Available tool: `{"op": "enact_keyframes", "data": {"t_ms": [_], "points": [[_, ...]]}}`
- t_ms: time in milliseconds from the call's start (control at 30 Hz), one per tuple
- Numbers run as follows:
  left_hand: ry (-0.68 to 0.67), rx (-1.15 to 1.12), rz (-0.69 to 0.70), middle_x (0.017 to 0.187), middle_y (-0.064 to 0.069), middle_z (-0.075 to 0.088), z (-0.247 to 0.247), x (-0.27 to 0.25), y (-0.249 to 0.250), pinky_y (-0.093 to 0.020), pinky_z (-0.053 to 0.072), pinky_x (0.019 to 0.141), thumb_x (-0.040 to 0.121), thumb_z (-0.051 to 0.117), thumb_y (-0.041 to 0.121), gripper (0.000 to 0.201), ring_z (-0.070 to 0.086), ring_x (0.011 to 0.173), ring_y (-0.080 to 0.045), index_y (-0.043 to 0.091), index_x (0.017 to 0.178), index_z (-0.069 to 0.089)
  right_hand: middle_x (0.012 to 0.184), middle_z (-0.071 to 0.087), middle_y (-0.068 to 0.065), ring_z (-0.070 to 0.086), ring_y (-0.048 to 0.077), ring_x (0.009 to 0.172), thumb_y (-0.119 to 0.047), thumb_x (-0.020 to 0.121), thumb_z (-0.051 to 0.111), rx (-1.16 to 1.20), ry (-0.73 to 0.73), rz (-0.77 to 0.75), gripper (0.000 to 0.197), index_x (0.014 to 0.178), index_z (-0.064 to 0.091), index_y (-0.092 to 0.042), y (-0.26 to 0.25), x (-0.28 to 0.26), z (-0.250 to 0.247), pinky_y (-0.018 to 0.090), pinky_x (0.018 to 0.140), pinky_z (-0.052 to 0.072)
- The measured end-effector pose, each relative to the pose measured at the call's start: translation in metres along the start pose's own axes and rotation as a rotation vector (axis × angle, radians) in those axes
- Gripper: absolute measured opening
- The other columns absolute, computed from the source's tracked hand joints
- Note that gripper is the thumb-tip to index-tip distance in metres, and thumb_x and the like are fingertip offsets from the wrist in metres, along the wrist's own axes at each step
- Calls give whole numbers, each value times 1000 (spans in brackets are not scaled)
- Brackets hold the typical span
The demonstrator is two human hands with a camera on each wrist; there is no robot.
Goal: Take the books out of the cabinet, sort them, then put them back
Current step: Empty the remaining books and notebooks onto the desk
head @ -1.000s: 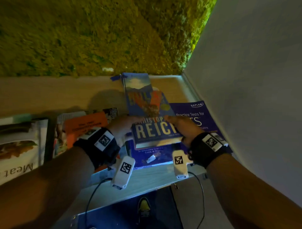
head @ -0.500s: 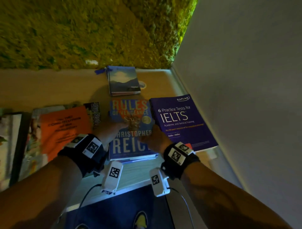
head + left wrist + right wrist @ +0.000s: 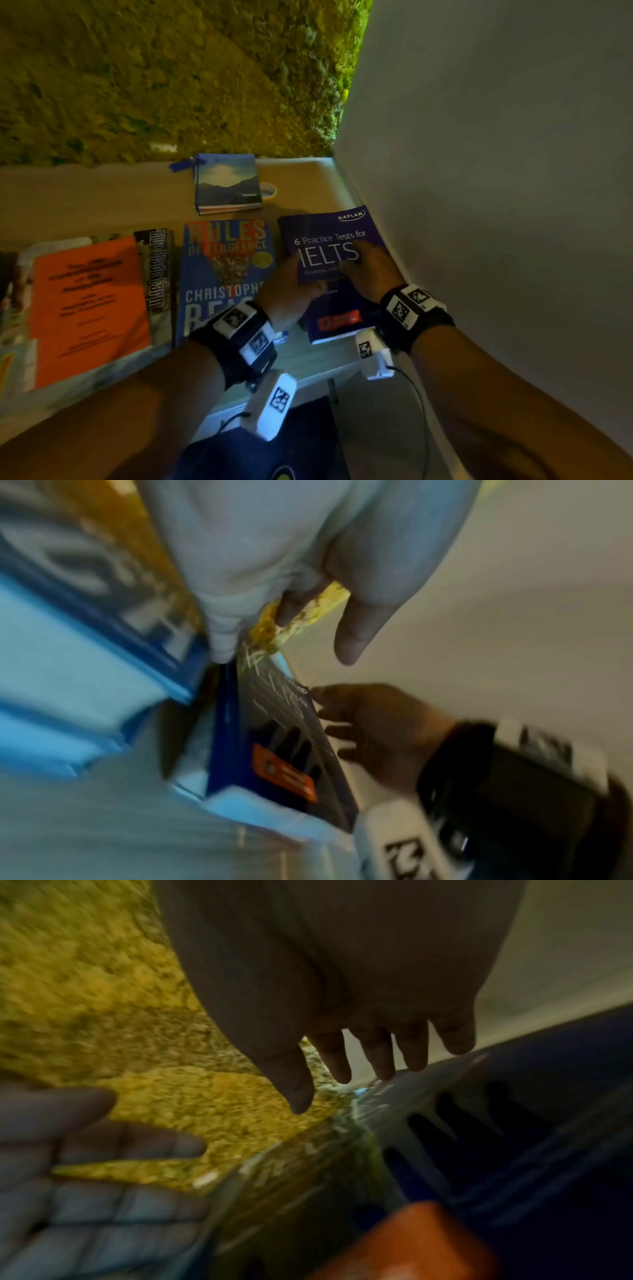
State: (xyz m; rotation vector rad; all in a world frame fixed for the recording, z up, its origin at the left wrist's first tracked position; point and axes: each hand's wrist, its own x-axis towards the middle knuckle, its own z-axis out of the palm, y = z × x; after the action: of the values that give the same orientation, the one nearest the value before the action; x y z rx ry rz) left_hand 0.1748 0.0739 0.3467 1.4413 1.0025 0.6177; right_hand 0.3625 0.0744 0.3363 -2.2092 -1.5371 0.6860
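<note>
Several books lie flat on a wooden top. The purple IELTS book (image 3: 329,240) is at the right, by the wall. My right hand (image 3: 368,270) rests on its cover with straight fingers (image 3: 380,1066). My left hand (image 3: 291,284) is at the book's left edge, its fingers straight and its palm turned toward the book (image 3: 514,1123). The blue Rules of Vengeance book (image 3: 222,270) lies just left of it, with no hand on it. A small blue book with a mountain cover (image 3: 226,181) sits behind. Both wrist views are blurred.
An orange-covered book (image 3: 89,308) and a black book (image 3: 157,270) lie further left, over other books. A white wall (image 3: 496,205) closes the right side. A mossy green panel (image 3: 171,75) stands behind. The wooden top's front edge (image 3: 308,373) is under my wrists.
The blue Rules of Vengeance book, held over the purple one a second ago, now lies flat beside it. Both hands have let go of it and moved right onto the IELTS book.
</note>
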Motion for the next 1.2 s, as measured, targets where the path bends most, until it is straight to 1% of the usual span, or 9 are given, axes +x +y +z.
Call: {"op": "enact_keyframes", "data": {"t_ms": [133, 267, 433, 533, 667, 800, 1000, 1100, 1200], "points": [[17, -70, -246, 115, -4, 70, 17, 32, -7, -51, 55, 95, 60, 80, 46, 47, 67, 106, -30, 28, 102, 67, 139, 56, 8, 57, 40, 124, -70, 66, 50, -128, -81, 132, 71, 130, 51, -38, 57, 21, 4, 51, 103, 50], [124, -295, -238, 116, -13, 71, 24, 34, 8, -53, 56, 94, 88, 71, 4, 24, 67, 109, -35, 12, 110, 66, 156, 35, 10, 47, 44, 133, -62, 80, 62, -130, -104, 218, 78, 151, 34, -44, 49, 5, 0, 53, 112, 42], [112, -389, -454, 113, -3, 73, 24, 35, 15, -45, 57, 88, 82, 79, 37, 42, 68, 106, -27, 23, 119, 63, 134, 63, -1, 64, 32, 115, -82, 54, 57, 17, -74, 166, 87, 134, 51, -49, 65, 8, -2, 48, 97, 54], [118, -313, -329, 120, -9, 68, 32, 35, 17, -47, 57, 77, 88, 74, 14, 52, 65, 108, -34, 23, 134, 52, 123, 71, 0, 68, 29, 109, -74, 57, 64, 157, 9, 161, 71, 119, 62, -39, 65, 7, -7, 48, 95, 56], [78, -386, -220, 119, -18, 68, 5, 42, 45, -59, 54, 89, 92, 65, 5, 39, 68, 103, -41, 21, 128, 57, 109, 76, 8, 73, 30, 99, -40, 86, 77, 562, 11, 150, 20, 100, 69, -28, 47, -7, -26, 51, 95, 57], [81, -397, -13, 113, -16, 72, -34, 40, 95, -54, 60, 78, 94, 62, 9, 33, 73, 91, -36, 22, 124, 60, 117, 75, 15, 76, 28, 95, -48, 98, 61, 982, -112, 160, 49, 128, 65, -10, 13, -12, -48, 39, 75, 62], [181, -502, 8, 69, -5, 76, -97, 8, 143, -32, 58, 46, 96, 58, 22, 20, 74, 58, -19, 15, 113, 66, 74, 72, 5, 65, 14, 55, -41, 96, 63, 1219, -209, 73, 34, 107, 67, -9, -56, -13, -66, 23, 46, 51], [159, -452, -13, 80, -4, 79, -128, -9, 114, -32, 59, 50, 96, 57, 22, 22, 76, 66, -21, 22, 116, 66, 94, 74, 12, 71, 18, 68, -21, 96, 66, 1203, -229, 65, 19, 109, 68, -7, -73, -11, -37, 27, 58, 56], [211, -434, -83, 95, -7, 79, -154, -29, 57, -41, 60, 54, 92, 61, 16, 33, 76, 74, -27, 26, 123, 63, 117, 75, 17, 72, 33, 105, -13, 86, 75, 1087, -305, 83, 38, 123, 70, -2, -69, -9, 15, 47, 97, 57]]}}
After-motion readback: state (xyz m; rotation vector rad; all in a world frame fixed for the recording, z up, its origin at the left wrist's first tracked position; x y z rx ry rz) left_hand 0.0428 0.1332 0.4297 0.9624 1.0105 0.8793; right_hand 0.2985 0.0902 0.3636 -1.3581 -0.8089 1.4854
